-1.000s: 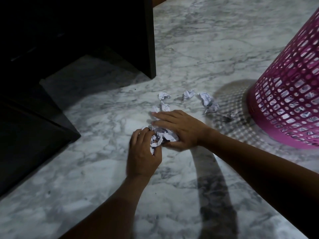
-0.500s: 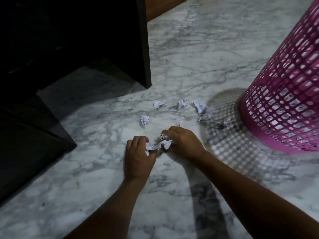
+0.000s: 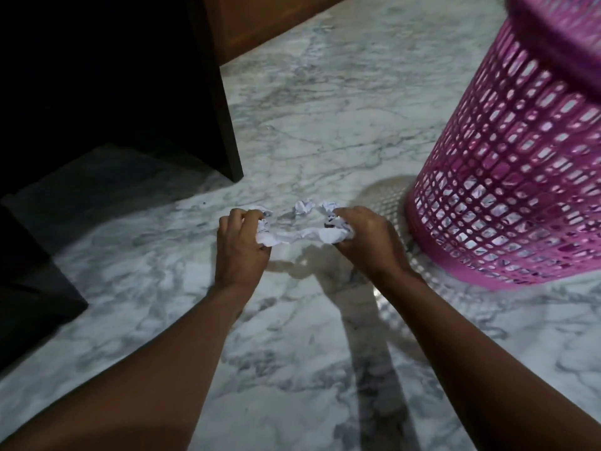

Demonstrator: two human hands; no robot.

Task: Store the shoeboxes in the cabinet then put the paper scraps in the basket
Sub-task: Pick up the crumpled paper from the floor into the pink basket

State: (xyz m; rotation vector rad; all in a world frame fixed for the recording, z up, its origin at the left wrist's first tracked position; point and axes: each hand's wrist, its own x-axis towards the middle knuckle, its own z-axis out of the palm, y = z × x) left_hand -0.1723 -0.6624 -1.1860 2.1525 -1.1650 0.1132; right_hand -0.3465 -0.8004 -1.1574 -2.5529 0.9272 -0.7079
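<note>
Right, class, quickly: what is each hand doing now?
Left hand: closed, holding paper scraps.
Right hand: closed, holding paper scraps too.

Dark marks on the paper scraps [image 3: 327, 235], none legible

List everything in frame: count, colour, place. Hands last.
basket: one, pink lattice plastic, upright on the floor at right, beside the right hand.
held paper scraps: a crumpled bunch, exact count unclear, white, stretched between both hands just above the floor.
loose paper scrap: one clearly visible, white, on the floor just beyond the hands.
cabinet: one, very dark, left side and upper left; interior too dark to see.
wooden panel: one, brown, top centre behind the cabinet.
floor: grey-white marble, under everything.
left hand: grips the bunch's left end.
right hand: grips its right end.
</note>
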